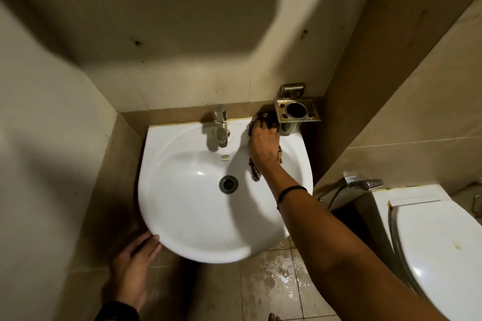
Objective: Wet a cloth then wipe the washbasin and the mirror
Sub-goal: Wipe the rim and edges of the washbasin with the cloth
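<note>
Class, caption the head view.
Right hand grips checked cloth against white ceramic washbasin's back rim; left hand touches its front edge.

View: single, head-worn, wide-angle.
Position: sat above and behind the right hand [263, 147], close over the washbasin [182, 216].
Facing: looked forward and steeply down, with the left hand [135, 260] near the lower edge.
Reach: took in the wall beyond the right hand and the toilet [430, 242] to its right.
</note>
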